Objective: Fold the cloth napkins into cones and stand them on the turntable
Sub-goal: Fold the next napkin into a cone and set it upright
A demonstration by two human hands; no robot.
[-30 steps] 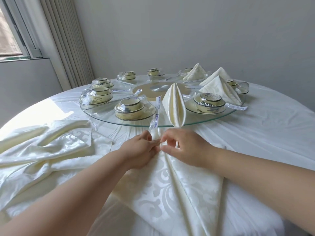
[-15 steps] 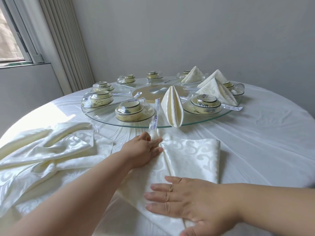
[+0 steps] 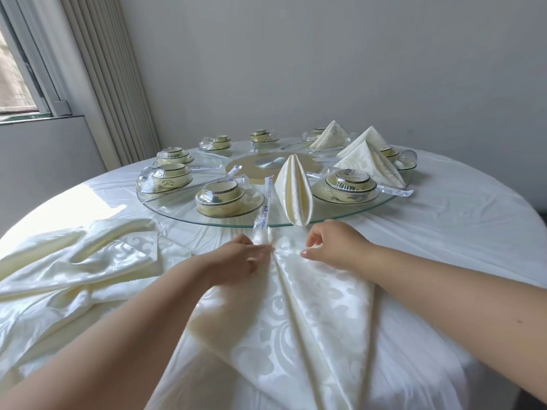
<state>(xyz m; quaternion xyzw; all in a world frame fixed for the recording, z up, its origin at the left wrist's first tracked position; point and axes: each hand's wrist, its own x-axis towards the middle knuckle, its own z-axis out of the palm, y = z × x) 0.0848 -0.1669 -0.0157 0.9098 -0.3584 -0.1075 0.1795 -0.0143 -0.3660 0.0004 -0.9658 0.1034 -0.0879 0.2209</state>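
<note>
A: Napkin [image 3: 299, 315] on the go lies flat on the desk [image 3: 461, 232] at 6 o'clock, spread wide toward the person and narrowing to a point just short of the turntable [image 3: 349, 216] rim.

B: And the hands?

A: Both meet at that point. The left hand [image 3: 236, 258] lies on the cloth with fingers fairly straight, pressing the apex down. The right hand [image 3: 334, 244] has its fingers curled, and its grip looks like a pinch on the top fold, though the contact itself is partly hidden.

B: How should the fold go?

A: I'd judge the two flaps need to meet evenly along the centre crease, with the apex pinned so the tip comes out sharp; the fabric looks slippery and could slide.

B: What's nearby?

A: A folded napkin [image 3: 293, 193] stands at the turntable's near edge, right beyond the hands at 12 o'clock, and a wrapped chopstick packet [image 3: 265, 207] overhangs the rim beside it. Either could get knocked. More folded napkins [image 3: 370, 161] stand at 1 o'clock among wrapped bowl sets [image 3: 350, 184]. Loose unfolded cloths [image 3: 80, 258] are heaped at 9 o'clock.
</note>
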